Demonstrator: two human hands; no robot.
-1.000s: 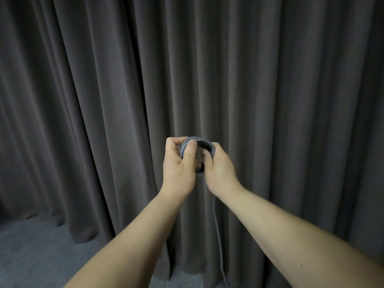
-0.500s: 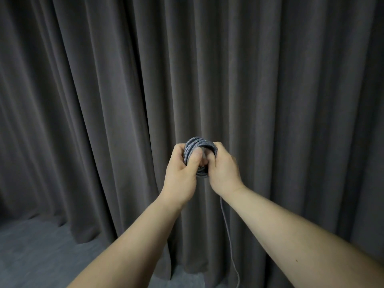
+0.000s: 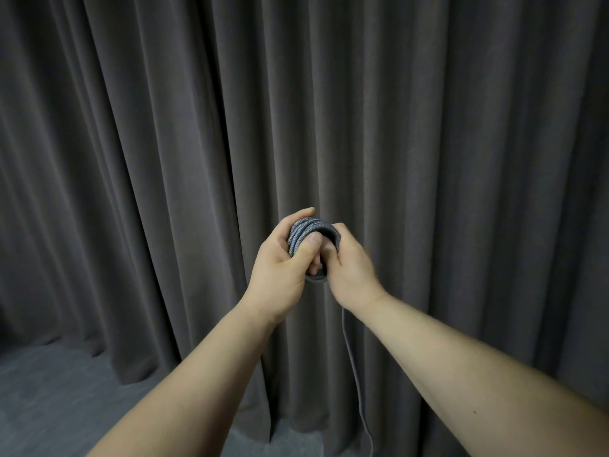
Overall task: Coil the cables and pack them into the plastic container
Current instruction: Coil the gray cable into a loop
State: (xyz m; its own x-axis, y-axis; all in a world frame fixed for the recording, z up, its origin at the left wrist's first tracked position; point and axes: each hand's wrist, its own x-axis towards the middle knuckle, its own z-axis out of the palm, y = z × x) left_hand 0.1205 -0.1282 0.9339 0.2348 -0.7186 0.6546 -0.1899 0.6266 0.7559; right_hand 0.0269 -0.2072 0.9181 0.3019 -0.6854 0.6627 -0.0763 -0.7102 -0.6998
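Note:
A grey braided cable is wound into a small coil [image 3: 308, 230] held up in front of me. My left hand [image 3: 281, 268] grips the coil from the left, thumb pressed across its loops. My right hand [image 3: 351, 268] holds the coil's right side with curled fingers. A loose tail of the cable [image 3: 354, 374] hangs down from under the right wrist and runs out of the bottom of the view. The plastic container is not in view.
A dark grey pleated curtain [image 3: 428, 143] fills the background right behind the hands. Grey carpet floor [image 3: 49, 390] shows at the lower left.
The coil has gained loops and looks thicker. Both hands have shifted slightly right, and the hanging tail has swung to the right.

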